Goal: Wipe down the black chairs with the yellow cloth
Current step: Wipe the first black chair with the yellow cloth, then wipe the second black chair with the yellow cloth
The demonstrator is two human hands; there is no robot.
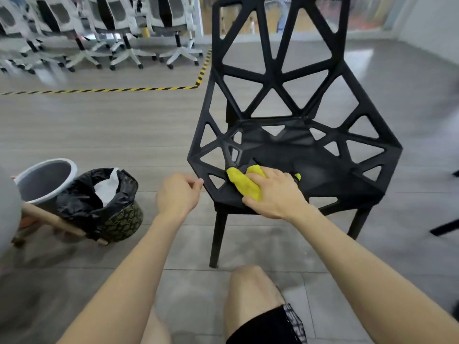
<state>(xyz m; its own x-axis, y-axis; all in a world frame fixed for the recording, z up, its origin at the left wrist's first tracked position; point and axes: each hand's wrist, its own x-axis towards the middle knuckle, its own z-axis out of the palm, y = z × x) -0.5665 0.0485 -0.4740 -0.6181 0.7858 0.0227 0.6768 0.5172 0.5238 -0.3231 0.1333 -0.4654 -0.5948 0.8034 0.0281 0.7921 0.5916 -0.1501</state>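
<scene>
Your right grip (273,192) bears down on the yellow cloth (244,184), which is bunched on the front left part of the seat of the black chair (323,170). The fingers curl over the cloth and the thumb lies against its near edge. A yellow fold sticks out to the left of the palm, and a small tip shows beyond the fingers.

Your left grip (178,194) hovers just beside the seat's front left corner, fingers curled in on the palm and holding nothing. Whether the thumb touches the rim cannot be told.

The chair, an open lattice of triangular cut-outs, stands upright on the grey wood-look floor (124,135), facing you. To your left stand a grey bucket (44,180) and, just beside it, a bin (124,219) lined with a black bag (82,202), with white paper (106,188) showing inside. A wooden handle (62,223) lies across in front of them.

Yellow-and-black tape (99,90) marks the floor behind. Beyond it is a row of white-framed office chairs (129,28) on castors.
</scene>
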